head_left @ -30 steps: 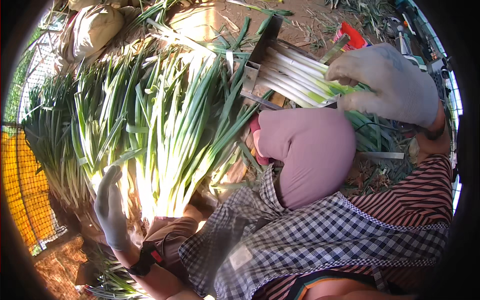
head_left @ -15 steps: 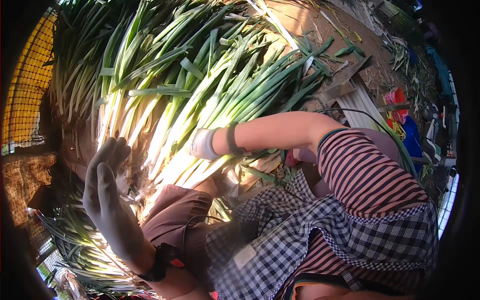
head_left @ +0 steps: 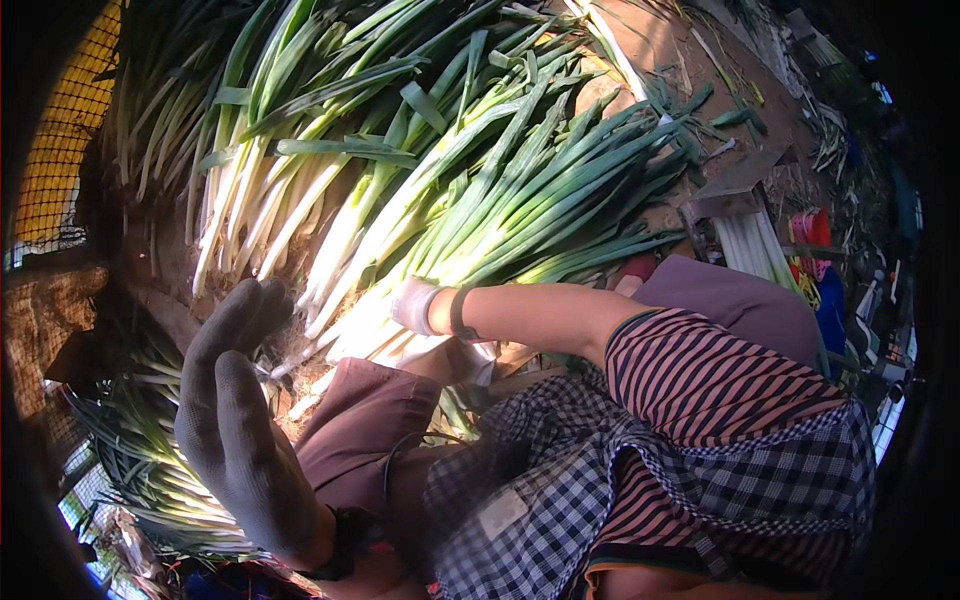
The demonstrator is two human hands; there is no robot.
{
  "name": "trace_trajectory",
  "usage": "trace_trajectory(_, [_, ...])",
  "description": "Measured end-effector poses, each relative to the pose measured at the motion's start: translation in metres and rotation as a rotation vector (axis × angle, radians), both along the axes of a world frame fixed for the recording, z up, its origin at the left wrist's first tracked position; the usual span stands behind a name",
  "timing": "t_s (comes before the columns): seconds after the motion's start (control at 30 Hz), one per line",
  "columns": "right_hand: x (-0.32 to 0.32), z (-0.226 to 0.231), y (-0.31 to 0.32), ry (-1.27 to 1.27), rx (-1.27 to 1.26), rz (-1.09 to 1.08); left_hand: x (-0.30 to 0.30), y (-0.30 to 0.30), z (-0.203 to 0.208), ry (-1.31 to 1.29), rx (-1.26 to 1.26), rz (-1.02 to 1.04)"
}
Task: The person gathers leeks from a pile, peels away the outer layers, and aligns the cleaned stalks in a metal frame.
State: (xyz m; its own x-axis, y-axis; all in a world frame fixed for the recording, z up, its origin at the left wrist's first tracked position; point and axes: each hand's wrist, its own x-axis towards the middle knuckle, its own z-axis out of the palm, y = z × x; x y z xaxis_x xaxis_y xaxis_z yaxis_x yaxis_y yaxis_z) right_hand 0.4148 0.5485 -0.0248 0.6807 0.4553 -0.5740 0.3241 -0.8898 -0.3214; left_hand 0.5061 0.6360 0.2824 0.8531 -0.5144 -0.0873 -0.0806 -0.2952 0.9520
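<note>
My right hand (head_left: 412,305), in a pale glove, reaches across from the right and is closed on a bunch of long green onions (head_left: 500,225). Its fingers are partly lost in bright sunlight. The white stems run out below it toward the lower left, and the green leaves fan to the upper right. My left hand (head_left: 235,390), in a grey knit glove, is raised beside the root ends. Its fingers are stretched and slightly curved, with the thumb apart, and nothing shows in it.
More green onions (head_left: 270,190) lie heaped at the upper left. Another pile (head_left: 165,460) is at the lower left. A yellow net screen (head_left: 65,130) stands at the far left. On the right are a wooden frame (head_left: 735,195), a red container (head_left: 812,230) and blue material (head_left: 830,310).
The view has shifted, so the heap sits farther right. My right hand appears slightly lower on the bunch, whose leaves have spread. My left hand stays raised near the root ends.
</note>
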Motion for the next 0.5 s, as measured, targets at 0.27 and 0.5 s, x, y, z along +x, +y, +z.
trace_trajectory(0.27, [0.043,0.1,-0.058,-0.183,0.113,-0.296,0.004,0.006,0.026,-0.188,-0.05,0.332])
trace_trajectory(0.5, [0.066,0.283,-0.166,-0.669,0.343,-0.767,0.023,0.007,0.04,-0.355,-0.432,0.534])
